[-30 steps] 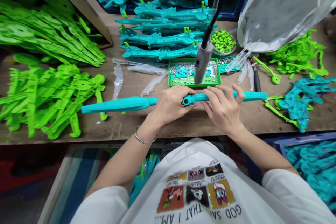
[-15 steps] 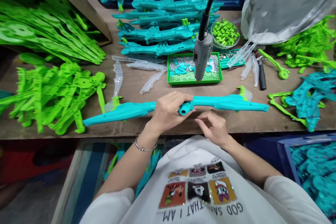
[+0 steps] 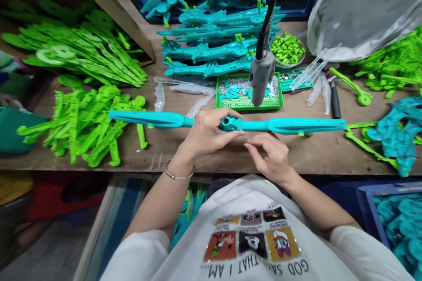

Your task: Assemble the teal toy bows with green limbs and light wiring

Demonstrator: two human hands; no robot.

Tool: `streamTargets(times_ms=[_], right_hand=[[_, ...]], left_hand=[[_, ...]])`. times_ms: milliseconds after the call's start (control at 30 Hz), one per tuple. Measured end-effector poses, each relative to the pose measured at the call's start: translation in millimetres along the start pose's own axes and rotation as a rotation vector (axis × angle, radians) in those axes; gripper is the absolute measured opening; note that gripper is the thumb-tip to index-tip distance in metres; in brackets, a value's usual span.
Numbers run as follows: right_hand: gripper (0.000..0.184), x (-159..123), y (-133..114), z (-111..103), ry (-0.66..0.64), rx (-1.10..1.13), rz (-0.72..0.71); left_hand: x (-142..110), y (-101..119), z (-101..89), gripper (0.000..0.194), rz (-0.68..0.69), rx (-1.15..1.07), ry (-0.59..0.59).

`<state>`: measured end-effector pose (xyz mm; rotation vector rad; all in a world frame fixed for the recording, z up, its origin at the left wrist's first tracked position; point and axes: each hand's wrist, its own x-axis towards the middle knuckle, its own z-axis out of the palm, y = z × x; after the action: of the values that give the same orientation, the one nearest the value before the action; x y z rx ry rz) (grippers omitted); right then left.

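Observation:
A long teal plastic part lies nearly level across the view, with a round hollow stub at its middle. My left hand grips it beside that stub, fingers wrapped over and thumb below. My right hand is just under the part's right half, thumb and fingertips pressed together; anything between them is too small to make out. Beyond the part stands a green tray with small screws and little teal pieces. The underside of the part is mostly hidden from me.
A grey electric screwdriver hangs over the tray. Green plastic parts are heaped at left, teal parts lie stacked at the back. A bowl of small green pieces, clear plastic pieces and a black-handled tool are on the table.
The teal part has been rolled in my left hand, so its stub points more upward and the green clips are mostly hidden. My right hand stays pinched below it. The view has shifted slightly.

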<state>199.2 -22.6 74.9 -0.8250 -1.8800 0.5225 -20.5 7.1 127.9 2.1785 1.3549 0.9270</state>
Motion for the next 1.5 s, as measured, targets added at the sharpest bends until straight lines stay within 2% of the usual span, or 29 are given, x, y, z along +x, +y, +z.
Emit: streamTargets(times_ms=[533, 700, 867, 1000, 1133, 1200, 1333, 1400, 1500], right_hand=[[0.008, -1, 1, 0, -0.052, -0.020, 0.028], [0.009, -3, -1, 1, -0.056, -0.005, 0.025], [0.012, -6, -2, 1, -0.057, -0.003, 0.005], [0.015, -16, 1, -1, -0.082, -0.008, 0.016], [0.009, -39, 1, -2, -0.199, -0.004, 0.113], [0.006, -51, -2, -3, -0.279, -0.004, 0.119], [0.005, -64, -6, -15, -0.401, -0.036, 0.067], [0.004, -63, -2, -26, -0.401, -0.075, 0.071], [0.004, -57, 9, -42, -0.346, -0.165, 0.099]], left_hand=[[3, 0, -2.5, 0.034, -0.022, 0.007, -0.024], [-3, 0, 0.5, 0.035, 0.020, 0.025, -0.012], [-16, 0, 8.8, 0.030, 0.126, 0.091, 0.052], [-31, -6, 26.5, 0.027, 0.200, 0.124, 0.097], [-57, -19, 60.3, 0.020, 0.197, 0.188, 0.106], [-71, -25, 79.2, 0.023, 0.182, 0.227, 0.109], [-92, -30, 107.0, 0.061, 0.076, 0.313, 0.105], [-97, -30, 114.2, 0.079, 0.033, 0.344, 0.112], [-100, -30, 119.1, 0.092, -0.003, 0.374, 0.122]])
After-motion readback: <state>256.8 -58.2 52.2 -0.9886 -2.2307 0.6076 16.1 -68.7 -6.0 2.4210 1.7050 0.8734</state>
